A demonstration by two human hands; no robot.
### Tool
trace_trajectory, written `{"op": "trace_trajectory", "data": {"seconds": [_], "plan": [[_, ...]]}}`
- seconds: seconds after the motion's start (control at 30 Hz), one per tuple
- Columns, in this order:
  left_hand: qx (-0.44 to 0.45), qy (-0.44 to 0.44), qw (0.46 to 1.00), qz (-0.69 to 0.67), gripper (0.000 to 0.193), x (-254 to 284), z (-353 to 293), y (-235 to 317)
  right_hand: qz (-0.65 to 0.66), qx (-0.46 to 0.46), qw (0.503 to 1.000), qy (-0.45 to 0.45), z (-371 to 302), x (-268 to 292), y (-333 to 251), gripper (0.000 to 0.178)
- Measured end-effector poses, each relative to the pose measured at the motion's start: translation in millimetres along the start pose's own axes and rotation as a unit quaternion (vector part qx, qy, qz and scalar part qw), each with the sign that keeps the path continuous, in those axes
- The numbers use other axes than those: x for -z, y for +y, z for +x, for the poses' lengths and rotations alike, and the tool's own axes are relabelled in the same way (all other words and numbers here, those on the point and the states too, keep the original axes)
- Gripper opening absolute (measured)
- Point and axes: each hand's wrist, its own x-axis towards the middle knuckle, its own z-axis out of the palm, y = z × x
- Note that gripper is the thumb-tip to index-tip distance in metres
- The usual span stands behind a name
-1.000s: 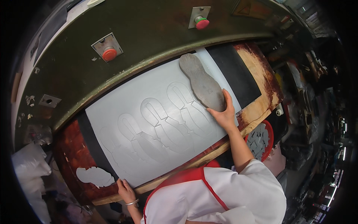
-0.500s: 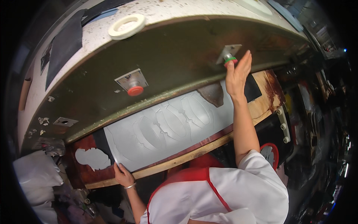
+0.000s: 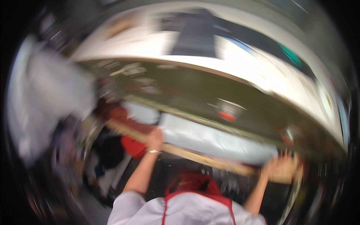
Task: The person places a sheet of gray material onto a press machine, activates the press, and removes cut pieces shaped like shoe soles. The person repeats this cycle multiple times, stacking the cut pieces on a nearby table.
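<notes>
The whole view is smeared by motion. A glossy grey sheet (image 3: 210,138) lies on a wood-edged board under the overhanging green front of a machine. My left hand (image 3: 154,139), with a band at the wrist, is at the sheet's left end; blur hides whether its fingers pinch the edge. Beyond the sheet's right end, over the board, my right hand (image 3: 279,163) has its fingers spread with nothing seen in them. A red push button (image 3: 227,116) projects from the machine front above the sheet. Another button (image 3: 288,140) sits farther right, above my right hand.
On top of the machine lies a dark sheet (image 3: 195,35) across a white surface (image 3: 142,45). A pale grey piece (image 3: 140,112) rests on the board's left part. Whitish plastic bags (image 3: 52,93) stand at the left. A wooden strip (image 3: 206,160) runs along the board's front.
The view has swung left. My right hand has come down from beside the right-hand button to the board's right end. My left hand stays by the sheet's left end.
</notes>
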Motion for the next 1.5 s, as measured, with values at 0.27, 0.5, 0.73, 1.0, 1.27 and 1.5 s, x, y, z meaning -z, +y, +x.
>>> {"op": "trace_trajectory", "data": {"seconds": [0.27, 0.5, 0.73, 1.0, 1.27, 1.5], "plan": [[-0.026, 0.126, 0.991, -0.037, 0.024, -32, -20, 8, -0.145, 0.100, 0.921, -0.348, -82, 53, -16, 0.036], [0.022, 0.088, 0.996, 0.006, 0.018, -6, -69, 11, -0.217, 0.130, 0.906, -0.340, -121, 86, -38, 0.038], [-0.012, 0.109, 0.992, -0.058, 0.018, 28, -141, -13, -0.330, 0.261, 0.884, -0.205, -89, 101, -23, 0.043], [-0.038, 0.149, 0.986, -0.068, 0.021, 77, -224, -34, -0.329, 0.358, 0.846, -0.220, -90, 109, -65, 0.062], [-0.057, 0.180, 0.982, -0.006, 0.021, 117, -293, -56, -0.345, 0.054, 0.857, -0.379, -92, 156, -59, 0.072], [-0.041, 0.162, 0.986, 0.006, 0.017, 150, -326, -58, -0.233, -0.064, 0.914, -0.327, -63, 231, 5, 0.075]]}}
